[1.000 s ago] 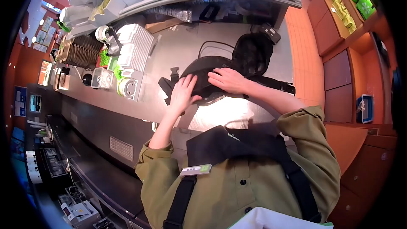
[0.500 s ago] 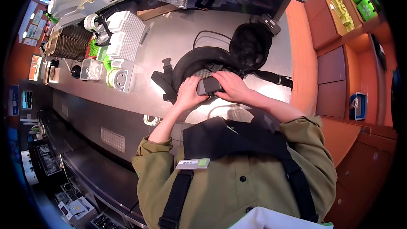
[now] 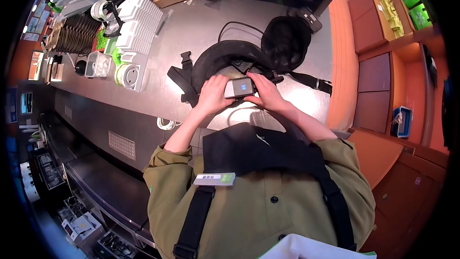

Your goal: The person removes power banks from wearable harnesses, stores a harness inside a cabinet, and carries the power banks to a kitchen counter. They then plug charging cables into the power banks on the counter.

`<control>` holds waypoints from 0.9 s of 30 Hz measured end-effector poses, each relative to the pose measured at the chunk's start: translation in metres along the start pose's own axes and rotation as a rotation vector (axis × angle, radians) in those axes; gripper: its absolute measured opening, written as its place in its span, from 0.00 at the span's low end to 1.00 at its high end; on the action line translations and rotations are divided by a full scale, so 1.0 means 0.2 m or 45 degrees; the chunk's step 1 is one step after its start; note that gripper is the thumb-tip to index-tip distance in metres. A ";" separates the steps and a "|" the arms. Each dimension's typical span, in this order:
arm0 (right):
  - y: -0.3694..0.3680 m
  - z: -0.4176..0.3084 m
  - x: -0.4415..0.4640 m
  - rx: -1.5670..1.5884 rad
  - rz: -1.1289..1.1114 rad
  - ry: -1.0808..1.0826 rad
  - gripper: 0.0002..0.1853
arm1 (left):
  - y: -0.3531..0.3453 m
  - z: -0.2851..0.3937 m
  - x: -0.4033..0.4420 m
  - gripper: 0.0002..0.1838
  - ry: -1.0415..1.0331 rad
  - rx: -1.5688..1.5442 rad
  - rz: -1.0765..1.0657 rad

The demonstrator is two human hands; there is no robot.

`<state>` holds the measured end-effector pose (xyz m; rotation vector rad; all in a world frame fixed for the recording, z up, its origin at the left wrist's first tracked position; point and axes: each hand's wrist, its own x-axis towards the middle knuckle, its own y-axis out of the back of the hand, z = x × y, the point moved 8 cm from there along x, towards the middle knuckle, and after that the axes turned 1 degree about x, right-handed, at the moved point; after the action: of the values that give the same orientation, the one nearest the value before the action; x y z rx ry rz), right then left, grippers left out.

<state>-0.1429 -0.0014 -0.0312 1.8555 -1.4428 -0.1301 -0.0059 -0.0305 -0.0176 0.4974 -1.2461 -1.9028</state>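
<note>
A small dark power bank [image 3: 242, 88], its display lit with blue digits, sits between my two hands above the counter's near edge. My left hand [image 3: 213, 93] grips its left side and my right hand [image 3: 266, 92] grips its right side. Right behind them lies black padded mesh gear [image 3: 225, 52], partly covered by my fingers. A strap with a buckle [image 3: 186, 60] sticks out at its left, and another buckled strap [image 3: 316, 83] runs off to the right. A black mesh pouch [image 3: 286, 43] touches the gear at the back right.
On the metal counter [image 3: 191, 24], stacked white containers [image 3: 139, 26], a clear plastic tub [image 3: 99, 64] and a white-and-green roll [image 3: 128, 76] stand at the left. A black cable [image 3: 230, 25] loops behind the gear. A dark block [image 3: 311, 20] lies at the far right.
The power bank's display now shows lit blue digits, where it looked dark before. Both hands keep hold of it, and the view has shifted slightly.
</note>
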 end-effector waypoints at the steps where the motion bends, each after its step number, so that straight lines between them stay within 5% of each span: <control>1: 0.00 0.00 0.00 -0.008 0.004 0.001 0.39 | 0.00 0.00 0.00 0.35 0.001 0.008 -0.006; 8: -0.03 0.01 0.02 -0.087 -0.087 -0.087 0.39 | 0.03 -0.03 -0.06 0.40 0.062 -0.042 -0.021; 11: -0.03 0.03 0.03 -0.088 -0.129 -0.169 0.39 | 0.03 -0.17 -0.15 0.42 0.281 -0.283 -0.059; 15: -0.01 0.03 0.02 -0.027 -0.141 -0.272 0.37 | 0.01 -0.27 -0.22 0.32 0.362 -0.442 -0.065; 17: 0.03 0.00 0.33 -0.041 0.035 -0.124 0.38 | 0.30 -0.36 -0.09 0.20 0.427 -0.210 0.122; 21: -0.06 -0.11 0.14 -0.531 -0.358 -0.043 0.36 | 0.09 -0.24 -0.22 0.07 0.262 -0.222 0.111; 27: -0.25 -0.18 0.22 -0.754 -0.495 0.184 0.37 | -0.07 -0.27 -0.22 0.10 0.164 -0.079 0.024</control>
<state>-0.0696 -0.0183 -0.0223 1.5786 -0.8089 -0.5406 0.0523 -0.0237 -0.0570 0.5645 -1.1019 -1.8576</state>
